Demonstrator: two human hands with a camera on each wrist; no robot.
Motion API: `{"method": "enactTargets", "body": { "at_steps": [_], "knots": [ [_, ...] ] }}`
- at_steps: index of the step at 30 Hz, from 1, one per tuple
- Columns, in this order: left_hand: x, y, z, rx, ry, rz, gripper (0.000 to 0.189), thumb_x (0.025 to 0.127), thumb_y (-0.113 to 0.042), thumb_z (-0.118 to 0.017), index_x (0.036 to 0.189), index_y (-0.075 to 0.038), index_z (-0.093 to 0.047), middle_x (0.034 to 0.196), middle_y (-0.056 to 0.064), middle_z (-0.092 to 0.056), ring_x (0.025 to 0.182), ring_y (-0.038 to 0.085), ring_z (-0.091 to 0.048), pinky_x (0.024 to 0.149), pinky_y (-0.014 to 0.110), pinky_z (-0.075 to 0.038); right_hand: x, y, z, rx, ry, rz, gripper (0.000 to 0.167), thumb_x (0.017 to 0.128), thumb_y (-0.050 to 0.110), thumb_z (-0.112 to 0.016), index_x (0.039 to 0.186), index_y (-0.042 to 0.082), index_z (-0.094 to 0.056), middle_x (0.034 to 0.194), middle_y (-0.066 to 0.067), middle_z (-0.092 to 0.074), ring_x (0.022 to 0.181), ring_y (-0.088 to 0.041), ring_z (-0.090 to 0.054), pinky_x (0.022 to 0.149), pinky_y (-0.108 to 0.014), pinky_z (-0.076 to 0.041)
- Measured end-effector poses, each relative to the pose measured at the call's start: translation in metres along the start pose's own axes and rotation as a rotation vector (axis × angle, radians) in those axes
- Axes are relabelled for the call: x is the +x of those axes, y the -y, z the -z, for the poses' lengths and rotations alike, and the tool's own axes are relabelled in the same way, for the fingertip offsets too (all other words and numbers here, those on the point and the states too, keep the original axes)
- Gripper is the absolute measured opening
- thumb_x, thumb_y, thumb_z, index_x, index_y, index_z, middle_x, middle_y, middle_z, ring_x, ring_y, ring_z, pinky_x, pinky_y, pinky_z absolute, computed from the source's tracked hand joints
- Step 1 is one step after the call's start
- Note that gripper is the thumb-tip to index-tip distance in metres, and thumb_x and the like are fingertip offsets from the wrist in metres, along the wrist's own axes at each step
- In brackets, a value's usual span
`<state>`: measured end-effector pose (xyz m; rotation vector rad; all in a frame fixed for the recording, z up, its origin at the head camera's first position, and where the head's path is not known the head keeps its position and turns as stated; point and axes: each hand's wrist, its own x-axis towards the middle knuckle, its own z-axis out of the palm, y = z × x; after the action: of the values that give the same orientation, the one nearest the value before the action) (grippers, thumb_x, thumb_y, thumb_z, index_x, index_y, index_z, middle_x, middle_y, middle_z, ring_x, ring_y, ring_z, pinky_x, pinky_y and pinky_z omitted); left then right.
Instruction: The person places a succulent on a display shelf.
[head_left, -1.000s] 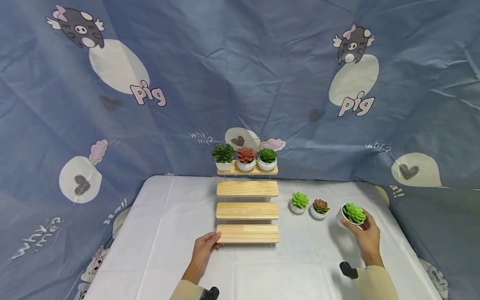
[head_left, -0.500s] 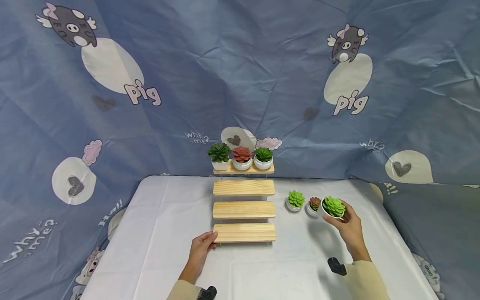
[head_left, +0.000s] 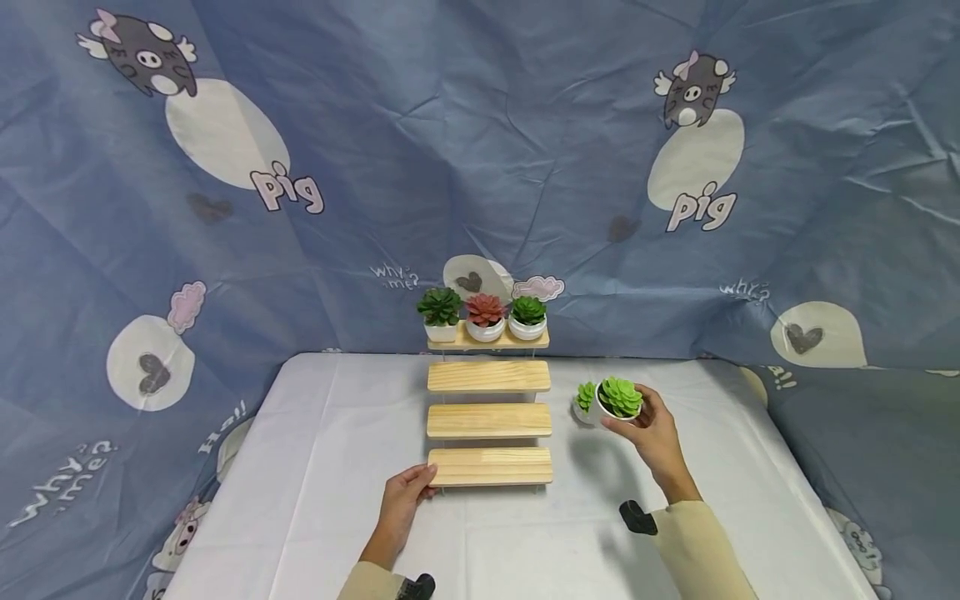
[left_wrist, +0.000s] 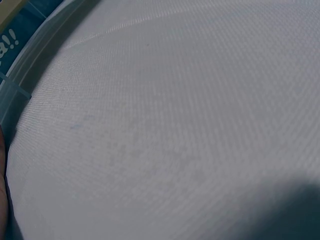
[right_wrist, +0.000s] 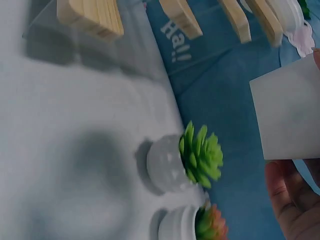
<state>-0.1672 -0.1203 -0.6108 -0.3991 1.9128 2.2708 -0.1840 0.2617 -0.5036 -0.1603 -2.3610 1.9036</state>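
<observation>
My right hand (head_left: 658, 437) holds a bright green potted succulent (head_left: 621, 397) above the table, right of the tiered wooden shelf (head_left: 489, 422). In the right wrist view its plain white pot (right_wrist: 287, 112) sits between thumb and fingers. Behind it, a smaller light green succulent (head_left: 586, 395) in a white pot is partly covered. A reddish-brown succulent (right_wrist: 212, 225) is hidden in the head view but shows in the right wrist view. With thumb on top, my left hand (head_left: 401, 506) grips the left end of the lowest board (head_left: 491, 467).
On the top board stand a dark green succulent (head_left: 440, 307), a red succulent (head_left: 485, 310) and another green succulent (head_left: 528, 311), all in white pots. A white cloth (head_left: 352, 417) covers the table. Blue patterned fabric (head_left: 480, 167) hangs close behind the shelf.
My right hand has carried the potted succulent leftward, past the reddish-brown one, until it overlaps the smaller green one in the head view. My left hand keeps its grip on the lowest board.
</observation>
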Motion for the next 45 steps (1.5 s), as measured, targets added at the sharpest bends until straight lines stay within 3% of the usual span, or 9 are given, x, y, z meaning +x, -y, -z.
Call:
{"method": "enactTargets", "body": {
  "at_steps": [7,14,23,34,45],
  "knots": [
    [0.001,0.002,0.001,-0.006,-0.009,-0.009,0.037,0.091,-0.018,-0.069,0.108,0.014,-0.062,0.075,-0.001,-0.066,0.066,0.008,-0.059,0.063,0.02,-0.05,0.009,0.014,-0.016,-0.011,0.007,0.017,0.078,0.08,0.008,-0.079,0.144,0.003,-0.034,0.137,-0.018,-0.048,0.106,-0.004,-0.052,0.087,-0.014,-0.043],
    [0.0,0.001,0.0,-0.01,-0.009,0.002,0.035,0.092,-0.017,-0.067,0.109,0.013,-0.063,0.076,-0.001,-0.066,0.067,0.007,-0.058,0.063,0.02,-0.05,0.018,0.031,-0.036,0.024,0.033,0.033,0.076,0.079,0.004,-0.078,0.144,0.004,-0.037,0.138,-0.017,-0.048,0.117,-0.021,-0.05,0.094,-0.021,-0.041],
    [-0.002,-0.002,0.001,-0.009,-0.011,0.001,0.033,0.092,-0.015,-0.066,0.109,0.013,-0.063,0.077,-0.001,-0.066,0.067,0.008,-0.059,0.064,0.02,-0.05,0.026,0.049,-0.063,0.149,0.078,0.067,0.071,0.079,-0.003,-0.075,0.141,0.004,-0.041,0.136,-0.016,-0.051,0.11,-0.008,-0.054,0.095,-0.025,-0.041],
    [0.002,0.004,0.002,-0.017,-0.01,-0.016,0.035,0.091,-0.017,-0.069,0.107,0.013,-0.063,0.075,-0.001,-0.065,0.066,0.008,-0.058,0.063,0.02,-0.05,0.033,0.061,-0.096,0.155,0.112,0.117,0.071,0.076,-0.004,-0.077,0.138,0.003,-0.044,0.133,-0.017,-0.054,0.114,-0.02,-0.053,0.096,-0.028,-0.042],
    [0.004,0.005,0.003,-0.012,-0.009,0.004,0.037,0.09,-0.018,-0.069,0.109,0.014,-0.062,0.077,0.0,-0.066,0.068,0.008,-0.059,0.064,0.02,-0.051,0.04,0.066,-0.133,0.213,0.217,0.148,0.07,0.075,-0.005,-0.078,0.138,0.004,-0.048,0.131,-0.016,-0.054,0.114,-0.021,-0.054,0.094,-0.027,-0.046]
  ]
}}
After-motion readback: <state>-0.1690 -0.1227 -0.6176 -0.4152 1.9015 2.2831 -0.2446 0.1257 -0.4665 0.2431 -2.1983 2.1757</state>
